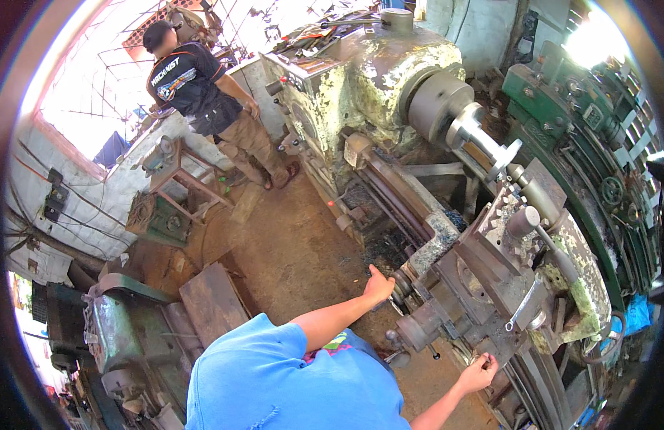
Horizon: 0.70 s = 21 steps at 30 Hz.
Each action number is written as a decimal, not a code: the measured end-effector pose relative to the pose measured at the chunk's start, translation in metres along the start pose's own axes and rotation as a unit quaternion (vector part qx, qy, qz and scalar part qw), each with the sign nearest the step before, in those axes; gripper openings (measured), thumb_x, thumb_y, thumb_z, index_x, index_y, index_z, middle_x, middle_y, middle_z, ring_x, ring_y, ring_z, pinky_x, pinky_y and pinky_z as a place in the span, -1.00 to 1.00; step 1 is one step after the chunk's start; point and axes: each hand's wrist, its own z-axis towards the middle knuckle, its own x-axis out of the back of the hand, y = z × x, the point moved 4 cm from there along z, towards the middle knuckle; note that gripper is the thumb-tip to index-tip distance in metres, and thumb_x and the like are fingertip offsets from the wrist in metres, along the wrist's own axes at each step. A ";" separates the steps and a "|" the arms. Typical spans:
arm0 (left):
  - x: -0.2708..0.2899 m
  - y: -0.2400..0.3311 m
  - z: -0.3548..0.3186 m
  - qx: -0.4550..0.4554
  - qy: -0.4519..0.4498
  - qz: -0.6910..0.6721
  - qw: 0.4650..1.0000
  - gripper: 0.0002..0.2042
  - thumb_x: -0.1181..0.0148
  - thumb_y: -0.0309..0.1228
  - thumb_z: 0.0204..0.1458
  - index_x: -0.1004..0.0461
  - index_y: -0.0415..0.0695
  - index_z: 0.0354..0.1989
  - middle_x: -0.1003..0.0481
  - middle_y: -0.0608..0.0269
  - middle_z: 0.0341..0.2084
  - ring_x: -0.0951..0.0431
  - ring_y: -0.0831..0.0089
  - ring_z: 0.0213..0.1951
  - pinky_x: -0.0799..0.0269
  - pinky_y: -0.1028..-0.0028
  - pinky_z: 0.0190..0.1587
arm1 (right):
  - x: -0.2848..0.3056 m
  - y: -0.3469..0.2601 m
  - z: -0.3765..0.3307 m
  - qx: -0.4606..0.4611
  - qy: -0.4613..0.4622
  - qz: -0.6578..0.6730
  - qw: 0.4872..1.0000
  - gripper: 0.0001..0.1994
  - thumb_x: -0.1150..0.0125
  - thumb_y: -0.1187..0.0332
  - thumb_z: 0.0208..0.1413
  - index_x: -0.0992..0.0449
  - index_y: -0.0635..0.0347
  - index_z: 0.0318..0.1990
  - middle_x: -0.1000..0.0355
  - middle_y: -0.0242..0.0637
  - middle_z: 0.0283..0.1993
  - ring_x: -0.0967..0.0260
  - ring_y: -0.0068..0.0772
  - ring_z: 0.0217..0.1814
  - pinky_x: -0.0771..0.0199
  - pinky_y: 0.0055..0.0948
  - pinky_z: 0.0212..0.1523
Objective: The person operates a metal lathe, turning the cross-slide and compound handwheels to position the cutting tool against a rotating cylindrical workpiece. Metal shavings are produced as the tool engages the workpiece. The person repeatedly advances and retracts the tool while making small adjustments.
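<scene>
Presently the left hand [378, 285] rests with fingers closed round a dark handwheel [401, 283] on the front of the lathe carriage [489, 279], thumb raised; the wheel is largely hidden behind the palm. The right hand [479, 373] is curled, fingers narrow, round a small crank handle [487, 358] at the near end of the carriage, just below the handwheel side. Whether it grips hard or only touches, I cannot tell.

Beyond the carriage, toward the headstock, a bright steel workpiece [475, 136] sits in the chuck [436, 100], with the tool post [532, 193] close beside its flanged end. A wrench [525, 308] lies on the carriage top, between the two hands and the tool post. The bed [389, 193] runs from the carriage up to the worn, paint-flaked headstock [360, 79].

Left of the carriage is oily floor [289, 244] with a steel plate [213, 301] on it. Well apart, past the headstock, another person [203, 93] in a dark shirt stands by a small bench [178, 172]. Right of the carriage stands a green machine [597, 143].
</scene>
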 end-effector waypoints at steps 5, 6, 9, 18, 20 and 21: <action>-0.007 -0.010 0.016 -0.020 0.035 0.021 0.999 0.02 -0.15 -0.11 0.05 0.41 -0.54 0.37 -0.46 -0.42 -0.03 -0.51 -0.11 0.05 -0.40 0.23 0.13 | -0.002 0.001 0.009 0.018 -0.026 -0.053 0.998 -0.73 -0.30 0.22 0.08 -0.58 0.22 -0.17 -0.57 -0.05 -0.23 -0.51 -0.02 -0.21 -0.43 -0.14 -0.16; -0.008 -0.012 0.019 -0.026 0.039 0.018 0.999 0.02 -0.14 -0.11 0.06 0.41 -0.54 0.37 -0.46 -0.42 -0.03 -0.51 -0.11 0.05 -0.40 0.23 0.13 | -0.005 0.000 0.011 0.016 -0.041 -0.078 0.996 -0.74 -0.30 0.22 0.08 -0.58 0.22 -0.19 -0.57 -0.05 -0.23 -0.51 0.00 -0.20 -0.43 -0.12 -0.15; -0.010 -0.015 0.024 -0.031 0.029 0.025 0.999 0.01 -0.13 -0.10 0.06 0.42 -0.54 0.37 -0.46 -0.42 -0.02 -0.51 -0.11 0.05 -0.40 0.23 0.12 | -0.007 -0.007 0.019 0.020 -0.065 -0.141 0.988 -0.75 -0.30 0.18 0.05 -0.58 0.19 -0.29 -0.57 -0.08 -0.27 -0.51 0.06 -0.21 -0.44 -0.07 -0.17; -0.005 -0.017 0.028 -0.042 0.004 0.034 0.999 0.00 -0.07 -0.06 0.11 0.45 -0.55 0.36 -0.45 -0.46 -0.03 -0.52 -0.16 0.02 -0.42 0.19 0.09 | -0.008 -0.014 0.013 0.006 -0.051 -0.145 0.988 -0.73 -0.29 0.14 0.07 -0.56 0.17 -0.32 -0.57 -0.11 -0.35 -0.51 0.03 -0.31 -0.43 -0.07 -0.25; -0.006 -0.017 0.030 -0.045 -0.003 0.028 0.999 0.00 -0.06 -0.06 0.11 0.45 -0.55 0.36 -0.45 -0.47 -0.03 -0.52 -0.17 0.01 -0.42 0.18 0.09 | -0.011 -0.011 0.015 0.019 -0.052 -0.138 0.989 -0.73 -0.29 0.14 0.08 -0.57 0.18 -0.32 -0.57 -0.11 -0.34 -0.52 0.02 -0.30 -0.44 -0.08 -0.25; -0.007 -0.018 0.031 -0.042 -0.005 0.023 0.999 -0.01 -0.07 -0.07 0.11 0.43 -0.57 0.36 -0.45 -0.47 -0.04 -0.53 -0.16 0.00 -0.42 0.18 0.09 | -0.012 -0.009 0.016 0.022 -0.054 -0.131 0.990 -0.73 -0.29 0.14 0.08 -0.57 0.19 -0.31 -0.57 -0.11 -0.34 -0.52 0.01 -0.30 -0.44 -0.08 -0.25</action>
